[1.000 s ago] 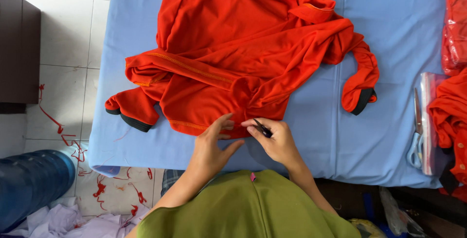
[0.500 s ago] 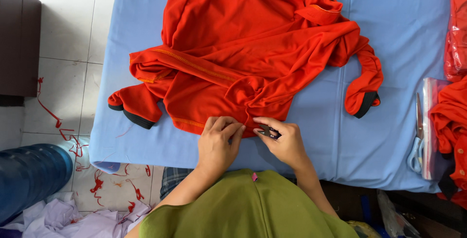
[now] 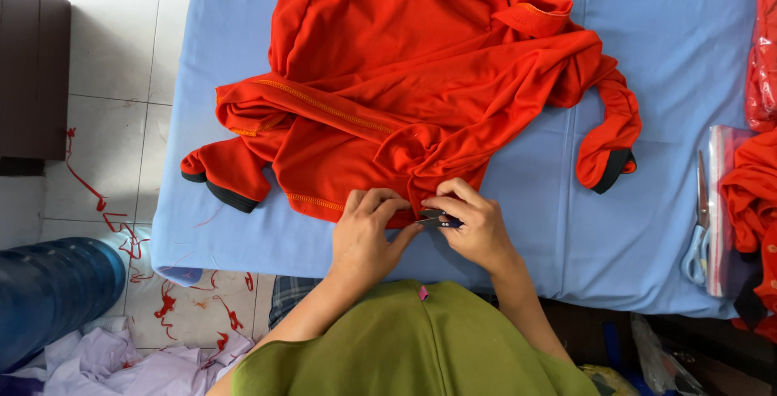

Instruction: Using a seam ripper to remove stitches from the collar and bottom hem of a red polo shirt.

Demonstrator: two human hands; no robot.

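At the near edge of the surface (image 3: 647, 56), the left hand (image 3: 368, 234) pinches the red shirt (image 3: 405, 80) hem; the right hand (image 3: 477, 230) is clamped on small snips (image 3: 437, 219). Trimming looks underway, unfinished.

My left hand (image 3: 366, 238) pinches the hem of the red shirt (image 3: 405, 88) at its near edge. My right hand (image 3: 477, 230) sits just beside it, fingers closed on a small dark snipper (image 3: 437, 219) whose tip touches the same bunched fold. The shirt lies crumpled on the blue table (image 3: 655, 56), 2 black cuffs showing, 1 at each side. Scissors (image 3: 698, 234) with pale handles rest on a clear bag (image 3: 716, 202) at the table's right edge, beside more red cloth (image 3: 749, 185). Red thread scraps (image 3: 105, 218) litter the floor tiles at left, near a blue drum (image 3: 48, 291).
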